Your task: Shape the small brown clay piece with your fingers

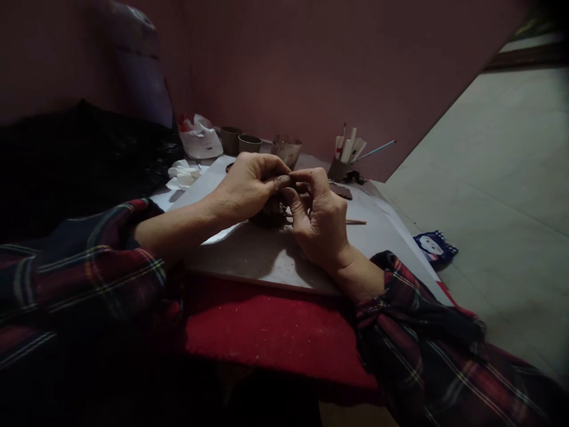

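Above the white board [249,255], my left hand [249,184] and my right hand [320,222] meet at the fingertips. Thumbs and forefingers of both are pinched on a small piece of brown clay, mostly covered by the fingers. Brown smears mark the thumbs. Below them on the board sits a dark brown clay lump [267,220], its far part hidden by the hands. A thin wooden stick [356,222] pokes out to the right of my right hand. Behind that hand lies a flat brown slab [341,191].
Along the wall stand dark cups [249,143], a clear smeared cup [287,152] and a holder [338,171] with several tools. At left are a white plastic bag [201,139], crumpled tissue [183,175] and black plastic [89,154]. Red cloth [275,332] hangs in front; a blue packet [434,248] lies right.
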`<state>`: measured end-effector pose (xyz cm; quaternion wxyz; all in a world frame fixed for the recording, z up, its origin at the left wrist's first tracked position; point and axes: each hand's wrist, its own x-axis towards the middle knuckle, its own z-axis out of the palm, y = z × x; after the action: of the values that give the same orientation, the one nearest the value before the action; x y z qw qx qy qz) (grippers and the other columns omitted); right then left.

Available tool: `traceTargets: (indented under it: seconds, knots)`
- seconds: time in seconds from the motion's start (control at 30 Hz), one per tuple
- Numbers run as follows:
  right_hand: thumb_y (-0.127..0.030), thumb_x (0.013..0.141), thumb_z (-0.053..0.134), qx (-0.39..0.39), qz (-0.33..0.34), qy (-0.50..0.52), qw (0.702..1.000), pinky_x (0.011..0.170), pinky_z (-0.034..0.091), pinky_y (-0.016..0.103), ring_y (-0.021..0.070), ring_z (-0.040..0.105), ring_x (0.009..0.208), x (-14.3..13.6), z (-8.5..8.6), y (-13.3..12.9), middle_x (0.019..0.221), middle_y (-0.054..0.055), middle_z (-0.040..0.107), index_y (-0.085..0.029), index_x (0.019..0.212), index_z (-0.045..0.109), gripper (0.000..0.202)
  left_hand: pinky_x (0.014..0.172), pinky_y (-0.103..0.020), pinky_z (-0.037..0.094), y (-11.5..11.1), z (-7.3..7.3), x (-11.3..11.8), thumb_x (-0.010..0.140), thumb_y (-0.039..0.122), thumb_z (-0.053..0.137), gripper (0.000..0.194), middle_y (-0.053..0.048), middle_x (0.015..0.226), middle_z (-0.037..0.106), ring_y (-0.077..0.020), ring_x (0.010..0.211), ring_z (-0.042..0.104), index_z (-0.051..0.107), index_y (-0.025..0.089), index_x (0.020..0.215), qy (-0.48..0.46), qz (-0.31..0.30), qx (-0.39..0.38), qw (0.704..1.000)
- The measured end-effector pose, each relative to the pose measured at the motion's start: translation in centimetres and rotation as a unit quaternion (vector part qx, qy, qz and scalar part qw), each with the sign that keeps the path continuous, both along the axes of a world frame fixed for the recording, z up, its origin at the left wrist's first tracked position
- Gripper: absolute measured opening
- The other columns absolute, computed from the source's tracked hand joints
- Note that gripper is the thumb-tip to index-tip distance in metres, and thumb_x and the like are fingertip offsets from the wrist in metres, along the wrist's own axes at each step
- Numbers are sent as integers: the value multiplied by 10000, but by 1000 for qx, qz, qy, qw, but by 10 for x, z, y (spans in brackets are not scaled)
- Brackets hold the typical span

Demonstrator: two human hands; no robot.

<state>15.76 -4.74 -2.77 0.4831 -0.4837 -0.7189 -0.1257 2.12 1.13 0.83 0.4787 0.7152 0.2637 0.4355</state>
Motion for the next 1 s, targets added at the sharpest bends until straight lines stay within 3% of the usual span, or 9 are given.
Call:
traceTargets:
  seconds: [0.2, 0.4, 0.5, 0.73, 0.87, 1.0]
  knots:
    - [-314, 968, 511, -3, -21, 11, 1000, 637, 501, 270, 149, 680, 714, 0, -1, 1, 919, 32, 725, -219, 1058, 529, 132, 402, -159, 396, -3, 3, -3, 873, 350, 678, 315, 7, 501, 579, -69, 414, 525, 600, 124, 668, -4, -35, -1, 999]
    - [-315, 974, 500, 18, -17, 19, 1000, 619, 482, 262, 140, 657, 698, 1, -1, -1, 899, 21, 726, -230, 1042, 539, 115, 434, -168, 429, -4, 3, -4, 802, 468, 736, 372, -28, 609, 667, -75, 451, 566, 651, 109, 749, -14, -65, -27, 997]
    - [-316, 979, 485, 16, -18, 31, 999, 613, 477, 266, 145, 655, 702, 2, -1, -2, 891, 21, 728, -228, 1039, 548, 124, 452, -165, 436, -6, 4, -4, 762, 410, 786, 326, -24, 639, 677, -75, 480, 581, 676, 105, 797, -14, -69, -44, 997]
    - [-309, 973, 492, 7, 37, 102, 994, 672, 503, 287, 161, 681, 783, 4, -4, 3, 857, 3, 713, -234, 1060, 549, 128, 614, -191, 528, -6, 3, -1, 654, 46, 786, 239, -23, 764, 720, -98, 662, 659, 683, 94, 864, -46, -70, -95, 992]
    - [-398, 1013, 416, 6, 53, 118, 992, 650, 496, 279, 137, 661, 736, 5, -4, 5, 820, -6, 676, -234, 1031, 541, 208, 657, -216, 541, -5, 1, 0, 662, 6, 768, 231, -16, 761, 705, -103, 678, 664, 673, 90, 856, -46, -66, -68, 994]
    - [-458, 1014, 391, 3, 61, 121, 991, 632, 503, 277, 138, 666, 751, 4, -3, 4, 830, 0, 666, -236, 1039, 542, 269, 589, -209, 515, -6, 1, 0, 759, 93, 747, 144, -1, 682, 669, -99, 600, 636, 688, 104, 890, -25, -46, -45, 998]
